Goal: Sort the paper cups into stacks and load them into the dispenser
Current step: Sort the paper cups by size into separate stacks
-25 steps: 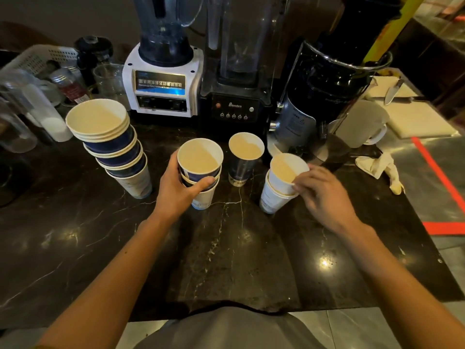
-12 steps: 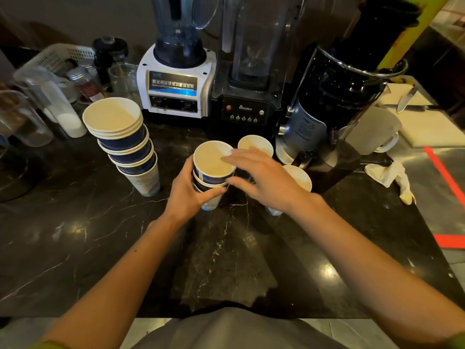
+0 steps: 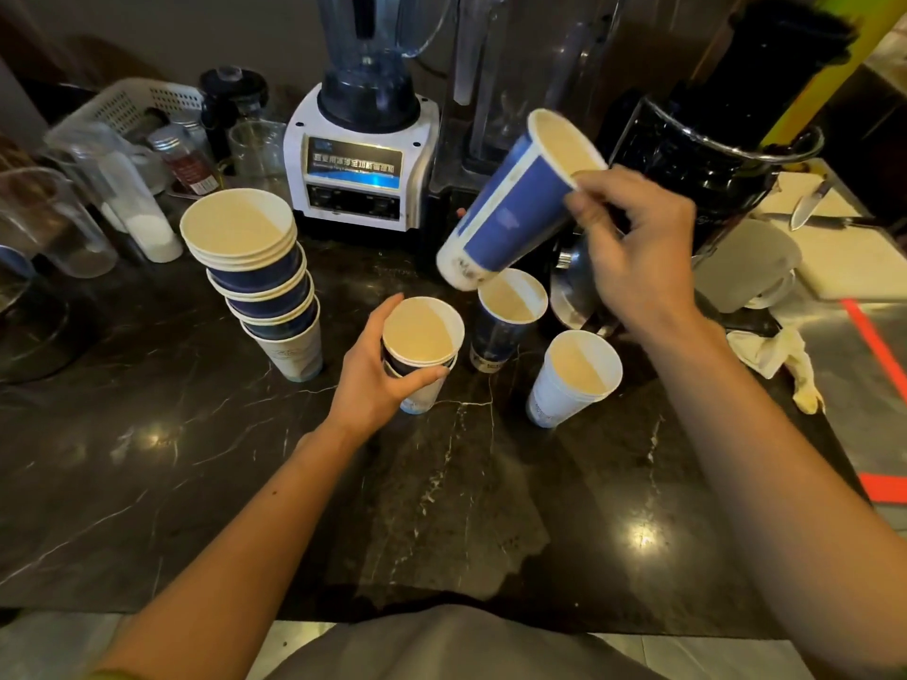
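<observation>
Blue cup (image 3: 510, 208) rim partly under R hand (image 3: 633, 257).

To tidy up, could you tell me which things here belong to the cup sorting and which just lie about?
Job: tall stack, short stack in left hand, blue cup in right hand, dark cup, white cup.
Idle: blender, knife, rag, basket.

Front counter (image 3: 172, 458): open marble; you pass freely.
Back edge: blender (image 3: 360, 159) and juicer (image 3: 706, 154) wall you off.
Left: tall cup stack (image 3: 265, 282) and glassware (image 3: 59, 223) crowd your reach.
</observation>
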`<state>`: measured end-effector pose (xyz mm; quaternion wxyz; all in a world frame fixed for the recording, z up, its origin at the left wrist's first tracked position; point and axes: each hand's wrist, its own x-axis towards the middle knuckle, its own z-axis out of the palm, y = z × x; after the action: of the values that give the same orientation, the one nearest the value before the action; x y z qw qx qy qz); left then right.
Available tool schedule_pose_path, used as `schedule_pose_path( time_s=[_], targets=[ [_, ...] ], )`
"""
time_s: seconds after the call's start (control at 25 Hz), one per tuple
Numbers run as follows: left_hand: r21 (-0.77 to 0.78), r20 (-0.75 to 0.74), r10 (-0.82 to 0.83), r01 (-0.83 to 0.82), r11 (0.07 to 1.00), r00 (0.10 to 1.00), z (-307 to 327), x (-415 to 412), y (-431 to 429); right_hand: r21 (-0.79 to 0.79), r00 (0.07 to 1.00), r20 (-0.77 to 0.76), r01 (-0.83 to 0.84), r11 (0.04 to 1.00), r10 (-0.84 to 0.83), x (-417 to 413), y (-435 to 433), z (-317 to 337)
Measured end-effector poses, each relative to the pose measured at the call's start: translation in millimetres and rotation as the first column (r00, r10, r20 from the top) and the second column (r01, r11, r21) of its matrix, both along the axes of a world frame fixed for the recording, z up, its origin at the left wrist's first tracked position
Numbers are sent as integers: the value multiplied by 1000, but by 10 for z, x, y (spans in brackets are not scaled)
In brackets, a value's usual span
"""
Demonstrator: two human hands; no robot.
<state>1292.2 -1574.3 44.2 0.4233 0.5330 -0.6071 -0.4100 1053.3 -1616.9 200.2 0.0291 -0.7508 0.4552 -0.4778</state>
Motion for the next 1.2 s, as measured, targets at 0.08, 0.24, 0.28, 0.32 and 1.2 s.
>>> schedule_pose_path(
  time_s=[0.08,0.24,0.28,0.32,1.2],
  targets=[
    [-3,5,15,-15,1000,1000,-17,-8,-8,-4,997,-39,67,998,-67,-158,-55,-38],
    [-2,5,28,-27,1000,1000,-27,-19,-2,78,953,-291,106,991,-79,-313,-125,-486],
    [1,3,26,-26,1000,1000,-24,-23,5,125,935,-350,113,986,-62,-302,-123,-614],
    [2,2,25,-25,1000,1000,-18,-12,12,193,913,-405,125,973,-37,-261,-128,-732],
    [80,26,-77,75,994,997,-68,-71,92,420,753,-448,-299,857,482,289,228,-882]
  ],
)
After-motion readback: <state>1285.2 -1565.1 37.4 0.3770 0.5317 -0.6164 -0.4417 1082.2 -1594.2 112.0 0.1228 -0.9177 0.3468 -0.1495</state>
